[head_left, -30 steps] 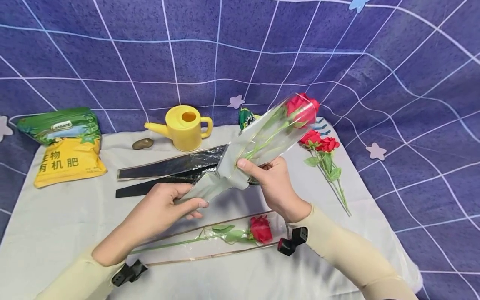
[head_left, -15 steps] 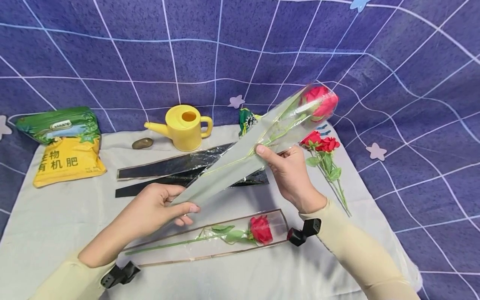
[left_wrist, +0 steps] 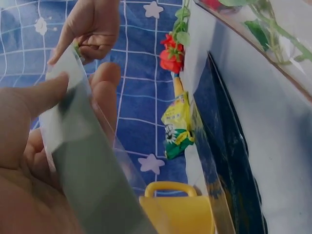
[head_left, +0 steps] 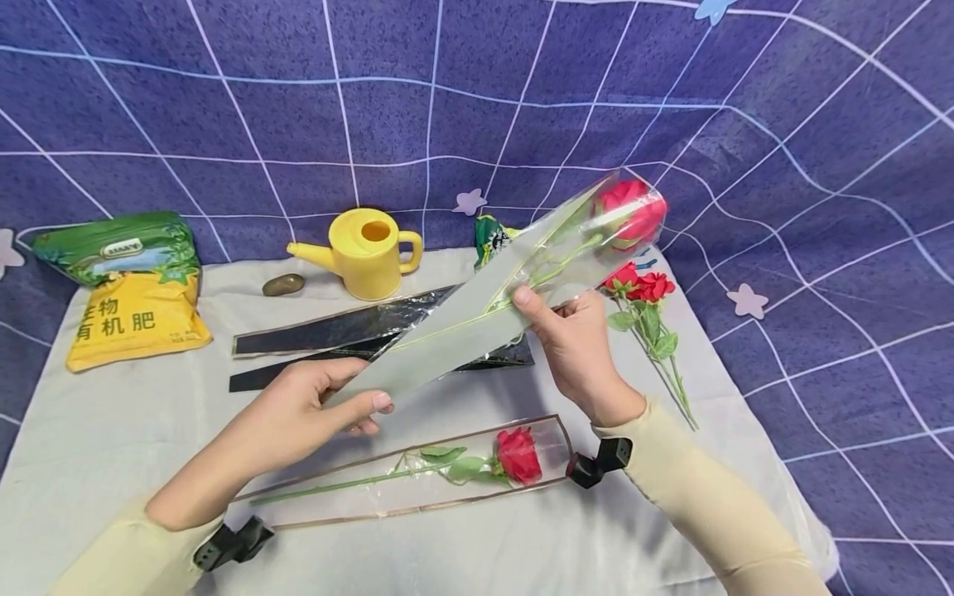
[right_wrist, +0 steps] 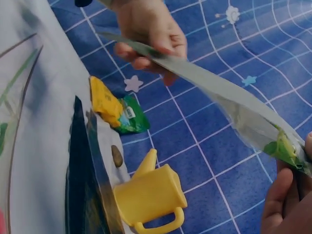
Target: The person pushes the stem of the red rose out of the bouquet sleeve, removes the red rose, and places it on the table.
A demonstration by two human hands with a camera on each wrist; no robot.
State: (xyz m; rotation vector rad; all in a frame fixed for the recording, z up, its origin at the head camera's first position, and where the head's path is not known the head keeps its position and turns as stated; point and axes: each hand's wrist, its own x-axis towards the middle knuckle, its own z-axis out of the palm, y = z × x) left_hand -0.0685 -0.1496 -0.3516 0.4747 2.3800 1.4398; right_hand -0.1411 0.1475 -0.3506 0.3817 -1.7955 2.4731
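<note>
A blue gridded backdrop (head_left: pixel 253 116) stands beyond both hands, and below them spreads a white-covered table (head_left: pixel 82 463). Largest in hand is the wrapped rose (head_left: pixel 455 319), held off the table: its long axis slants from the left hand (head_left: pixel 320 406) at the narrow tail, away and to the right past the right hand (head_left: pixel 574 356), with the bloom (head_left: pixel 633 215) beyond that hand. The right hand is thus the nearer to the bloom.

On the near side of the hands, a clear sleeve (head_left: pixel 365 502) with another rose in it lies between the forearms. Beyond the left hand are dark sleeves (head_left: pixel 328 327), partly under the wrap, and farther out a fertilizer bag (head_left: pixel 134 306) and a yellow watering can (head_left: pixel 365 269).

Both hands are closed lightly, thumb on top and fingers beneath: the left pinches the tail, the right grips mid-length (its fingers mostly hidden behind the wrap). Right of the right hand lie loose red roses (head_left: pixel 647 290). Smallest, a brown stone (head_left: pixel 283 285) rests beyond the left hand.
</note>
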